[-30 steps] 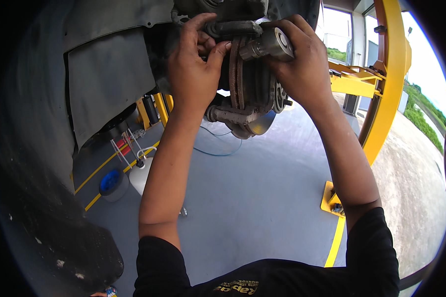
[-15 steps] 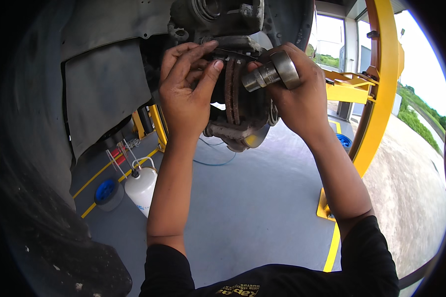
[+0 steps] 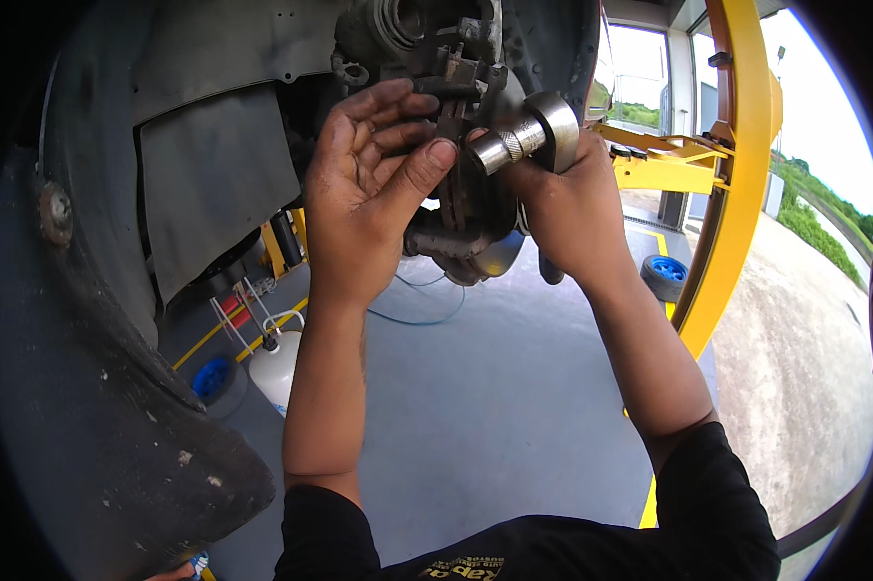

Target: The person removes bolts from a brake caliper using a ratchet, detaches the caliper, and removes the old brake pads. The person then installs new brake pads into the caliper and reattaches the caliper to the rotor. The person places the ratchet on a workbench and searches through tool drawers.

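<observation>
My right hand (image 3: pixel 567 208) is closed round a steel tool (image 3: pixel 553 131) with a wide round head and a narrower knurled socket end, which points left. Just left of it my left hand (image 3: pixel 369 194) is open, fingers apart and loosely curled, its fingertips at the brake assembly and its thumb near the socket's end. Behind both hands are the rusty edge of a brake disc (image 3: pixel 453 208) and a dark caliper bracket (image 3: pixel 441 242). Above them is a grey metal housing with a round bore (image 3: pixel 409 24). My fingers partly hide these parts.
The wheel arch liner (image 3: pixel 214 184) fills the left. A yellow lift post (image 3: pixel 746 194) stands right. Below are wheels with blue rims (image 3: pixel 665 271), a white tank (image 3: pixel 272 373) and a hose (image 3: pixel 417 318) on the floor (image 3: pixel 495 407). Part of another person (image 3: pixel 175 571) shows bottom left.
My left hand has moved down and its fingers have loosened, turning more palm-up. My right hand has lowered with the tool, whose socket end now points more level. More of the upper housing shows.
</observation>
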`<move>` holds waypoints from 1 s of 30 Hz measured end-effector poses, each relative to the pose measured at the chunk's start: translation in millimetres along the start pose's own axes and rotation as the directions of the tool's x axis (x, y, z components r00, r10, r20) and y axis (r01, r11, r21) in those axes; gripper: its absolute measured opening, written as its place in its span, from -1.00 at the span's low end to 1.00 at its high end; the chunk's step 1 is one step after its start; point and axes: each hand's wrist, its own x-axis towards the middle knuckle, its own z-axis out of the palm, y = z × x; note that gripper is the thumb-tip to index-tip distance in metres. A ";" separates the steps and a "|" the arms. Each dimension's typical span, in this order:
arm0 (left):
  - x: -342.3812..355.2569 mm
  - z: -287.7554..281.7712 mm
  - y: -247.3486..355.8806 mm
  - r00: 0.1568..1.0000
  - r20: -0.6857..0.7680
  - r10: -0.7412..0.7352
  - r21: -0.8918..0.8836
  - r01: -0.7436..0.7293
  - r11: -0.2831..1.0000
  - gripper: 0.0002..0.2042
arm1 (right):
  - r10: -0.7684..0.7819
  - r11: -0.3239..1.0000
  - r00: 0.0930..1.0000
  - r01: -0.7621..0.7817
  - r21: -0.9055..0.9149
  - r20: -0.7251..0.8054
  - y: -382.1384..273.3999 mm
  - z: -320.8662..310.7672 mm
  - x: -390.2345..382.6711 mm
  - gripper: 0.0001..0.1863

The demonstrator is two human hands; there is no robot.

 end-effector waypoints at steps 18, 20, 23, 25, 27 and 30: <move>-2.0 -2.6 -4.9 0.987 -0.033 -0.156 0.002 0.156 0.988 -0.83 | -0.042 0.978 0.999 0.048 -0.201 0.031 -19.1 -24.5 0.4 -0.75; -1.4 4.4 -8.1 0.977 -0.016 -0.215 -0.128 0.211 0.969 -0.83 | -0.063 0.981 0.997 0.071 -0.179 0.048 -22.5 -19.2 0.6 -0.77; -2.6 6.5 -8.0 0.983 -0.032 -0.181 -0.025 0.180 0.983 -0.81 | -0.029 0.957 0.999 0.032 -0.289 0.016 -29.5 -19.6 9.4 -0.80; -5.6 -0.2 -4.3 0.981 -0.045 -0.191 0.038 0.193 0.981 -0.78 | 0.016 0.924 0.998 0.006 -0.382 0.055 -34.7 -25.6 19.7 -0.77; -7.5 -11.1 -0.4 0.985 -0.071 -0.160 0.087 0.166 0.982 -0.78 | 0.141 0.865 0.983 -0.063 -0.498 0.121 -40.3 -35.2 30.6 -0.74; -6.7 -23.8 1.6 0.994 -0.097 -0.057 0.134 0.070 0.988 -0.74 | 0.072 0.857 0.978 0.040 -0.515 0.197 -42.5 -37.2 42.3 -0.67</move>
